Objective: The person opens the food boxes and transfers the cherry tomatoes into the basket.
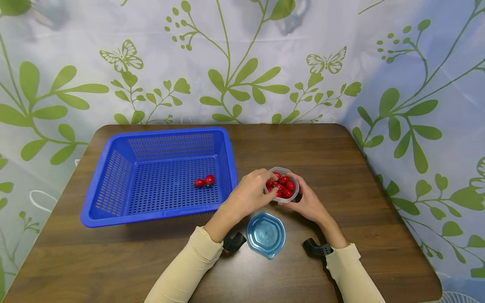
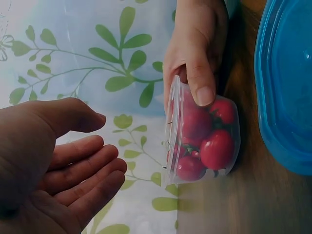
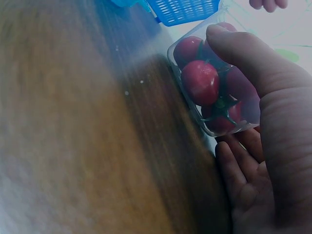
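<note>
Clear plastic container (image 2: 174,146) held in your right grip (image 1: 308,202), let your empty left grip (image 1: 250,189), fingers loosely relaxed, handle the red tomatoes (image 2: 217,149) gently.

Left hand (image 1: 249,190) hovers, fingers relaxed; right hand (image 1: 308,204) grips.

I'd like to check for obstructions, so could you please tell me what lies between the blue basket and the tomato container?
The left hand lies between the blue basket and the tomato container, as the head view shows.
</note>
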A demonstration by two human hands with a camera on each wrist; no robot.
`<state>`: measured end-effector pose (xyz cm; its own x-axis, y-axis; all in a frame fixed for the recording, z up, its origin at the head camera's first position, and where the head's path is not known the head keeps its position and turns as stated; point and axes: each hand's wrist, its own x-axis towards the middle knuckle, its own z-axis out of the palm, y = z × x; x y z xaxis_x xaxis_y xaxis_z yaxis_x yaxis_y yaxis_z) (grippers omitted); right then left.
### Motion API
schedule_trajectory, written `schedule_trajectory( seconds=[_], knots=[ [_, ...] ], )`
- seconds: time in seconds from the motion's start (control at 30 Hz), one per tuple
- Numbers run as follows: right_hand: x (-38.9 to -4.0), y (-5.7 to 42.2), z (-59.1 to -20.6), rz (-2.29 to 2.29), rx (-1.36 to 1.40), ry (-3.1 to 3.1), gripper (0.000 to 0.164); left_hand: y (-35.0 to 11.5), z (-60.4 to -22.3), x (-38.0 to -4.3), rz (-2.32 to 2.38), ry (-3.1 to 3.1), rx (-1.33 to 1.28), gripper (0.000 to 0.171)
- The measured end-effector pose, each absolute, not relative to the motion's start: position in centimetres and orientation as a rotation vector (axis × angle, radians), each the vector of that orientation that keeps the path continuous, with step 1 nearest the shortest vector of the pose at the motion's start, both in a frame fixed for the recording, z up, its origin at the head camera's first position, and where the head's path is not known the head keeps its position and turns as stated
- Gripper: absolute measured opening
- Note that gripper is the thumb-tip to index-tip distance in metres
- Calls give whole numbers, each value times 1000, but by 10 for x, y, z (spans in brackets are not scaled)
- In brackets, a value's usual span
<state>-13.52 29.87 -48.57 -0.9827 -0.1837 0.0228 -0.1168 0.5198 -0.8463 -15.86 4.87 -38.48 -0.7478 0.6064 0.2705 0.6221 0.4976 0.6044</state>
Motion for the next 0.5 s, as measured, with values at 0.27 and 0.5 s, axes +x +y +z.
schedule_trajectory(
  seconds=[0.27,0.5],
  knots=[
    [-135,299,-486,-1481,-254,2671,91,57,-388,-154,-1104,-2741,-1147,27],
    [-137,299,-488,-1497,-279,2663,93,64,-390,-153,-1112,-2782,-1163,30]
  ],
)
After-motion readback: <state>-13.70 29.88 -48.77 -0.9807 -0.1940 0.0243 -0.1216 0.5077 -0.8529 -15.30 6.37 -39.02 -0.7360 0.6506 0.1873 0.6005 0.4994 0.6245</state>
